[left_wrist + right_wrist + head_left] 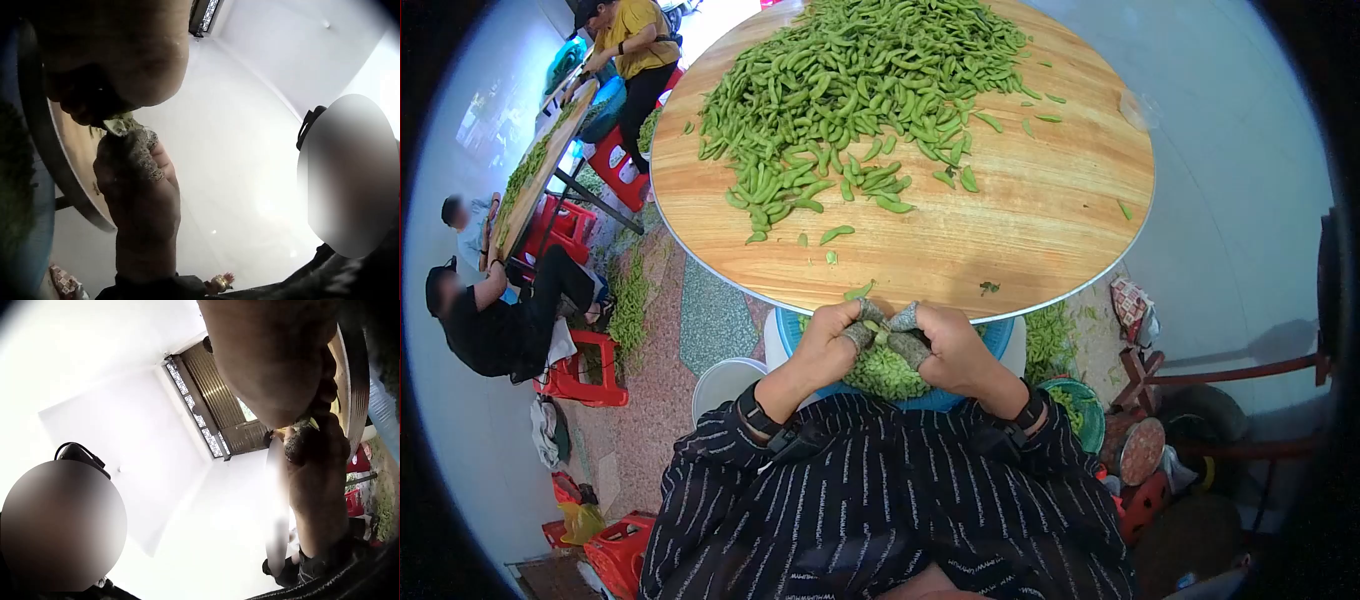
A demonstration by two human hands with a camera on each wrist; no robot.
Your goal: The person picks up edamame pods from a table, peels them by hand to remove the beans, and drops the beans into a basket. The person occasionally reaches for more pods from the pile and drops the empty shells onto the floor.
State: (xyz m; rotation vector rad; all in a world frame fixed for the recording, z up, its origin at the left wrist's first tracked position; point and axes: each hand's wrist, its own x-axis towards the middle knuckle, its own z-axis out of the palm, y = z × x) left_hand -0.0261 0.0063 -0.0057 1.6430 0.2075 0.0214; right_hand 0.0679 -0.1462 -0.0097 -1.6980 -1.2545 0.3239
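Close to the table's near edge, my left hand (828,340) and right hand (953,345) meet and pinch one green edamame pod (879,330) between them. Grey, rough-looking covers (911,348) wrap the thumbs and fingertips. In the left wrist view, a split-looking piece of the pod (119,124) shows at the covered fingertips. Below the hands, shelled green beans (884,377) fill part of a blue basin (1003,345). A large heap of unshelled pods (850,90) covers the far part of the round wooden table (1040,220).
A white bucket (726,385) stands at left, and a green basket (1090,425) at right. Pods and husks litter the floor (630,305). Other people (495,320) work at a long table (545,150) on the left, among red stools (590,375). A wooden frame (1140,385) stands at right.
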